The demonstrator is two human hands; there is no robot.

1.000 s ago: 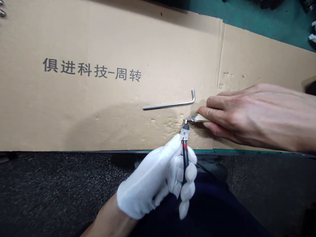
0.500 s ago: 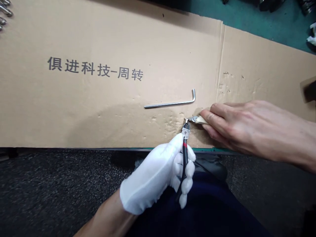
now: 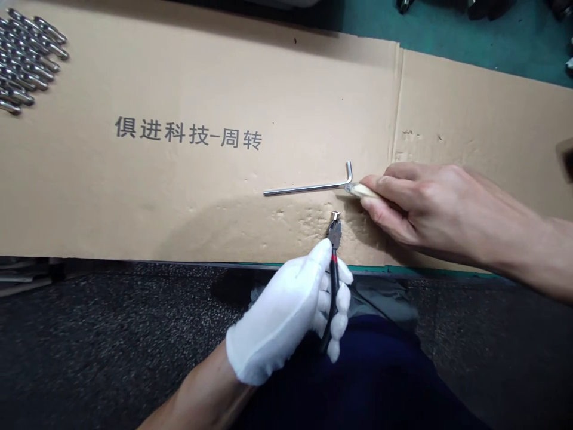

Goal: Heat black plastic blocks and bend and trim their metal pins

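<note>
My left hand [image 3: 286, 304], in a white glove, is closed round black-handled pliers [image 3: 335, 239] near the front edge of the cardboard. A small shiny metal piece [image 3: 335, 215] sits in the pliers' jaws. Bare and ungloved, my right hand [image 3: 416, 203] grips a pale-handled knife [image 3: 362, 191], its tip pointing left beside the bend of a hex key [image 3: 304, 189]. The knife is apart from the metal piece. The hex key lies on the cardboard, just beyond the pliers.
Cardboard [image 3: 188, 197] with printed characters covers the green table [image 3: 371, 24]. Several shiny metal parts [image 3: 27, 65] lie grouped at the far left. Dark objects stand along the back right. Speckled floor [image 3: 134, 316] shows below the table edge.
My right hand has moved the knife up and away from the metal piece, to the hex key. The view has shifted, showing more of the metal parts at the left.
</note>
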